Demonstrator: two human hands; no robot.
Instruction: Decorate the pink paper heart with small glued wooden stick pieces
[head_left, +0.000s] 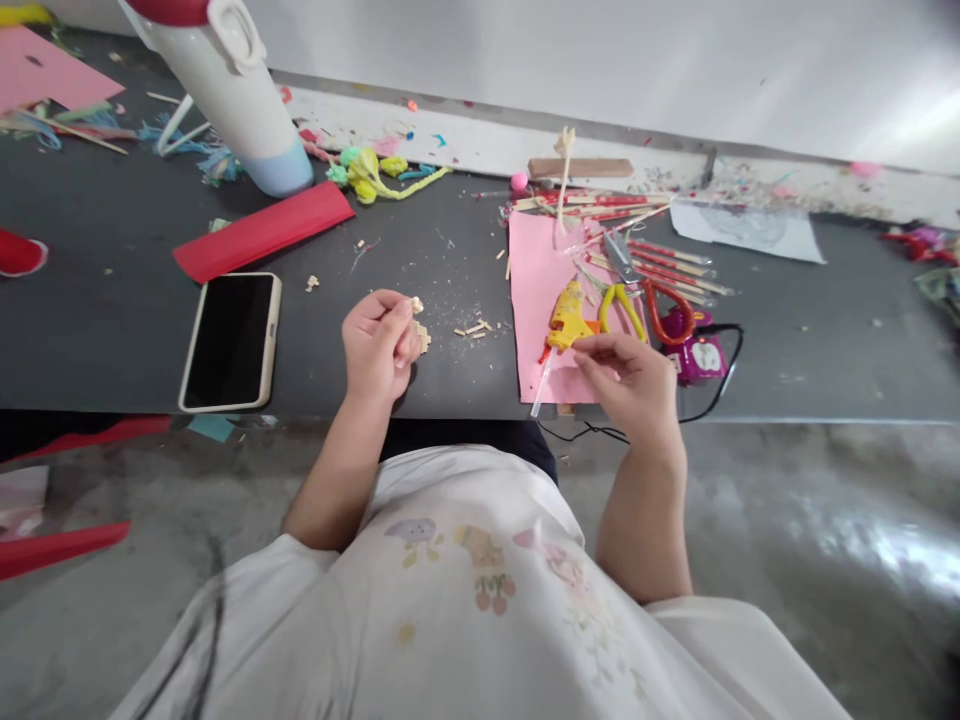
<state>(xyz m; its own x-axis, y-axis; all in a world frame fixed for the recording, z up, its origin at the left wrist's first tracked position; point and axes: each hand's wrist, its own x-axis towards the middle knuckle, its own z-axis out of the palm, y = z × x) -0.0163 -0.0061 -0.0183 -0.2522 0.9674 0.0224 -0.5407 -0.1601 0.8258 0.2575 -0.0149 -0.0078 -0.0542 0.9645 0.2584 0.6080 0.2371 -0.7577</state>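
Note:
My left hand (377, 343) is closed around a small piece built of pale wooden bits (420, 332), held just above the dark table (112, 310). My right hand (628, 378) rests on the pink paper sheet (534, 270), fingers curled beside the yellow glue gun (568, 317) and touching its rear end. A clear glue stick (541, 385) pokes out of the gun toward the table's front edge. Whether my right hand grips the gun I cannot tell.
A phone (231, 341) lies face up at the left, a red paper strip (262, 231) behind it, and a white bottle (232, 90) at the back. Scissors with yellow and red handles (637, 300), red sticks (667, 262) and a purple device (697, 352) crowd the right.

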